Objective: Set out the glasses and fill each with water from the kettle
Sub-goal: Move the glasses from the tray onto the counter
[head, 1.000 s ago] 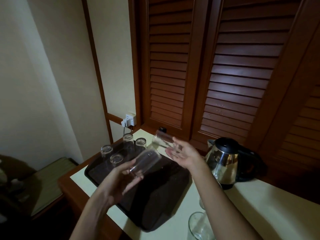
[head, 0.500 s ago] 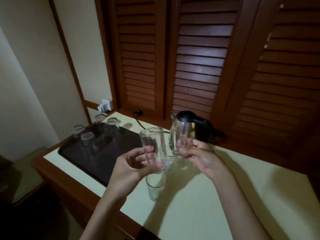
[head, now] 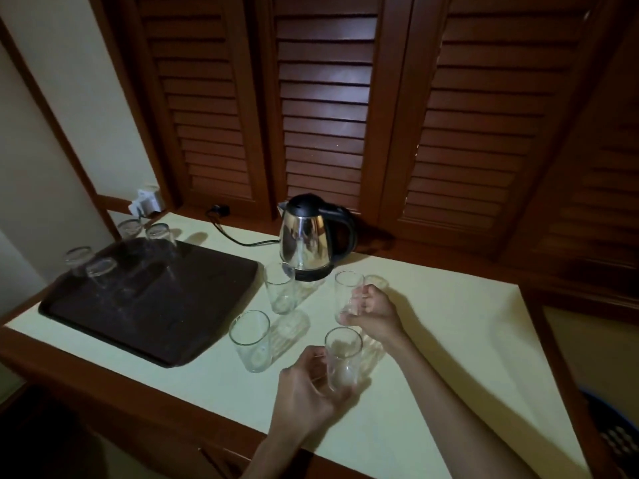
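The step in hand looks like putting two more glasses down on the desk (head: 449,340). To do it well, each glass should go down flat on its bottom, mouth up. There should be a little gap between the glasses so they do not clink or tip. They should stand near the kettle (head: 313,236), which sits by the back edge of the desk, so pouring is easy later.

The left hand (head: 309,388) is curled round the near glass (head: 342,357), close to the front edge, and its fingers wrap the lower part. The right hand (head: 375,311) is curled round the far glass (head: 347,295), just in front of the kettle. Both glasses are upright and look empty. It is hard to tell if their bottoms touch the desk yet.

A third glass (head: 278,292) stands mouth up just beside the kettle. A fourth glass (head: 250,342) stands nearer the front edge. At the left end of the desk lies a dark tray (head: 173,323), and the upside-down glasses (head: 100,267) wait at its far left corner.
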